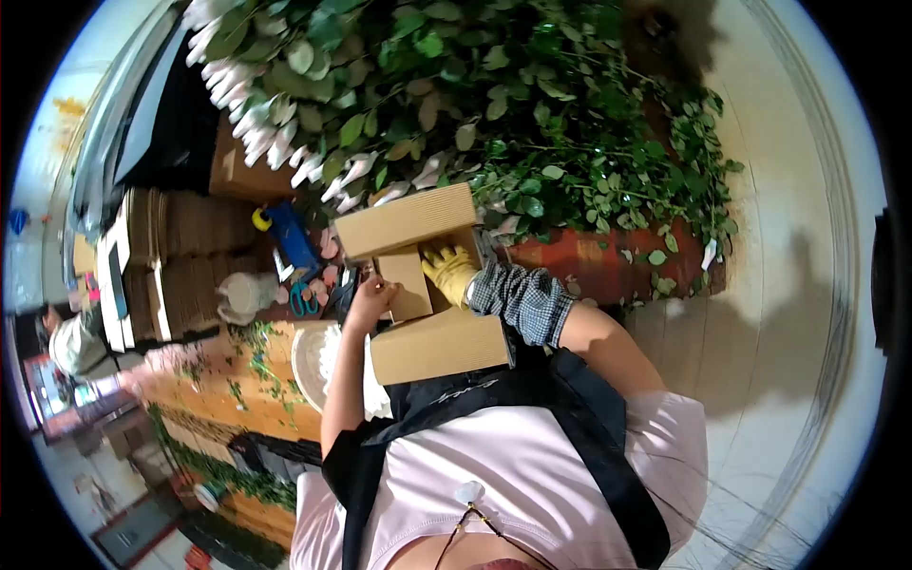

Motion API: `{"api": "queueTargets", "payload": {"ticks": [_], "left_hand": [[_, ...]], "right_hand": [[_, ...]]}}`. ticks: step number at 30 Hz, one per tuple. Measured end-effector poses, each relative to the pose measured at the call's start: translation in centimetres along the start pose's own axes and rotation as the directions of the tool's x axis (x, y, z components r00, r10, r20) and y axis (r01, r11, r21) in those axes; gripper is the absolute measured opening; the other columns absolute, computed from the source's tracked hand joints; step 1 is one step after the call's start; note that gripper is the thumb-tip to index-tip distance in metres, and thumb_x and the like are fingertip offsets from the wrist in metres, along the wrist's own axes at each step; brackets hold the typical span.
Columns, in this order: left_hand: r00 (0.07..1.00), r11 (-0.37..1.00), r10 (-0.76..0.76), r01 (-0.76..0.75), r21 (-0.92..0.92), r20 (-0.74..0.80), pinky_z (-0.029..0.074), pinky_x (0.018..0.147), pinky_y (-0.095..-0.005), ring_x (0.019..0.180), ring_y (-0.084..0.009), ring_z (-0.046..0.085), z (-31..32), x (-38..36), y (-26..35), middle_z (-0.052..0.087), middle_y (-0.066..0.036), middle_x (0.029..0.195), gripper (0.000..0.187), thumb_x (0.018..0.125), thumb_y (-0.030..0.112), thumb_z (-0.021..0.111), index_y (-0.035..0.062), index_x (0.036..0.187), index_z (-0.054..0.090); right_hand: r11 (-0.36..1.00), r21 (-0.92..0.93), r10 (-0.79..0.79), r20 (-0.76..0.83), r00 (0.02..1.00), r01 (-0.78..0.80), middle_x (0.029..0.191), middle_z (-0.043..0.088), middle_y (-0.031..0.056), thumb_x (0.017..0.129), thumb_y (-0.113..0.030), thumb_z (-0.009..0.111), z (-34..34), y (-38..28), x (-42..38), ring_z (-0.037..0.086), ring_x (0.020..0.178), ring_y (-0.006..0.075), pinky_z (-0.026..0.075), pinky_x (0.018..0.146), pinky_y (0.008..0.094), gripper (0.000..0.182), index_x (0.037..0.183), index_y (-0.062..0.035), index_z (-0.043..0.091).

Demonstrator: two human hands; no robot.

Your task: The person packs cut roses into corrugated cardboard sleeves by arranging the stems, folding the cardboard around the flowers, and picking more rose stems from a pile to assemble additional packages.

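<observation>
An open cardboard box [439, 344] is held before my body, its two long side flaps standing out. My left hand [374, 296], bare, is closed on the box's left end, fingers at the inner end flap [406, 283]. My right hand [450, 272] wears a yellow glove and reaches into the box from the right, fingers stretched out against the inside. A checked sleeve cover [521, 298] wraps that wrist. What lies under the glove is hidden.
Leafy rose stems [532, 123] with pale wrapped heads [256, 133] pile up beyond the box on a red-brown table [579, 266]. To the left are stacked flat cartons [185, 223], blue-handled scissors [304, 300], a blue tool [294, 237] and a white basket [309, 356].
</observation>
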State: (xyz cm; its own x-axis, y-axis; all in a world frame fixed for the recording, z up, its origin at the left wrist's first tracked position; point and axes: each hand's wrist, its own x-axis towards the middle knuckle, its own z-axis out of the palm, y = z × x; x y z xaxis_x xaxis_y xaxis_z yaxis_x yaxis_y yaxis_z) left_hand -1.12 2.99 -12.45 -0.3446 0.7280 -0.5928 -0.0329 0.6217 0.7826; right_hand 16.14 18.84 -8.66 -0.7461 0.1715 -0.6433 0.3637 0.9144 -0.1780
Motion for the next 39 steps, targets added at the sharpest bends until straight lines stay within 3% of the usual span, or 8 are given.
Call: {"api": "queueTargets", "payload": {"ticks": [6,10,15,19,22,33,35,39], "left_hand": [[0.973,0.917,0.202,-0.147,0.371,-0.112,0.041,0.054,-0.0357,0.058,-0.0137,0.049,2.3,0.2,-0.8,0.056,-0.013,0.063,0.032,0.093,0.026,0.067,-0.0036,0.088,0.058],[0.976,0.937,0.186,-0.142,0.320,-0.110,0.038,0.050,-0.0328,0.055,-0.0116,0.048,2.0,1.0,-1.9,0.056,-0.010,0.059,0.031,0.094,0.027,0.066,-0.0028,0.088,0.059],[0.965,0.942,0.225,-0.179,0.284,-0.136,0.041,0.050,-0.0331,0.056,-0.0131,0.053,2.3,1.1,-1.9,0.059,-0.012,0.063,0.027,0.093,0.022,0.067,-0.0039,0.087,0.063],[0.980,0.940,0.140,-0.086,0.331,-0.143,0.047,0.054,-0.0345,0.061,-0.0182,0.063,2.8,-0.1,0.9,0.069,-0.018,0.073,0.027,0.090,0.022,0.068,-0.0039,0.090,0.066],[0.908,0.771,0.389,-0.229,0.594,-0.154,0.051,0.056,-0.0351,0.062,-0.0269,0.069,2.5,0.3,0.3,0.070,-0.017,0.072,0.030,0.090,0.027,0.068,-0.0022,0.086,0.068],[0.821,0.963,-0.127,-0.031,0.266,0.556,0.053,0.089,-0.0343,0.107,-0.0224,0.063,2.4,2.9,0.0,0.060,-0.014,0.126,0.045,0.102,0.030,0.055,-0.0013,0.134,0.048],[0.846,0.974,-0.150,0.037,0.225,0.511,0.049,0.092,-0.0297,0.105,-0.0199,0.062,3.0,2.3,0.6,0.062,-0.013,0.121,0.043,0.100,0.030,0.057,0.0013,0.132,0.050],[0.779,0.790,-0.175,-0.253,0.558,0.602,0.048,0.093,-0.0299,0.111,-0.0216,0.058,1.8,1.1,3.2,0.055,-0.014,0.130,0.047,0.098,0.026,0.059,0.0011,0.135,0.045]], "right_hand": [[0.980,0.169,-0.076,-0.177,0.981,0.106,0.162,0.016,0.0165,0.085,-0.017,0.062,1.1,1.7,-1.1,0.016,0.149,0.0364,0.012,0.121,0.0526,0.081,0.155,-0.0097,0.022],[0.886,0.206,-0.110,-0.777,0.620,0.416,0.138,0.052,0.0197,0.080,-0.017,0.069,5.1,3.6,0.2,0.043,0.135,0.0342,0.032,0.113,0.0455,0.051,0.127,-0.0027,0.058],[0.084,0.908,-0.077,-0.404,0.911,0.410,0.119,0.064,0.0122,0.092,-0.025,0.067,3.3,5.1,-0.5,0.060,0.112,0.0262,0.046,0.101,0.0373,0.028,0.112,-0.0056,0.065],[0.534,0.528,-0.225,-0.664,0.713,0.660,0.139,0.050,0.0224,0.088,-0.040,0.069,0.8,4.1,-1.4,0.051,0.125,0.0362,0.040,0.107,0.0439,0.074,0.148,-0.0089,0.038],[0.973,-0.030,-0.226,-0.359,0.906,0.231,0.120,0.062,0.0144,0.086,-0.031,0.067,2.4,1.9,0.6,0.064,0.096,0.0300,0.054,0.076,0.0416,0.071,0.149,-0.0136,0.038],[0.993,-0.093,-0.108,-0.503,0.857,0.070,0.113,0.066,0.0187,0.093,-0.015,0.051,5.3,1.1,3.5,0.066,0.091,0.0252,0.051,0.070,0.0407,0.047,0.140,-0.0126,0.049],[0.618,0.563,-0.256,-0.516,0.818,0.549,0.127,0.060,0.0204,0.094,-0.019,0.054,3.5,3.3,1.8,0.062,0.107,0.0290,0.051,0.088,0.0386,0.050,0.143,-0.0075,0.046],[-0.012,0.909,-0.378,-0.391,0.839,0.417,0.142,0.049,0.0209,0.094,-0.027,0.058,-2.4,1.9,-8.5,0.053,0.127,0.0300,0.042,0.106,0.0399,0.057,0.142,-0.0015,0.043]]}}
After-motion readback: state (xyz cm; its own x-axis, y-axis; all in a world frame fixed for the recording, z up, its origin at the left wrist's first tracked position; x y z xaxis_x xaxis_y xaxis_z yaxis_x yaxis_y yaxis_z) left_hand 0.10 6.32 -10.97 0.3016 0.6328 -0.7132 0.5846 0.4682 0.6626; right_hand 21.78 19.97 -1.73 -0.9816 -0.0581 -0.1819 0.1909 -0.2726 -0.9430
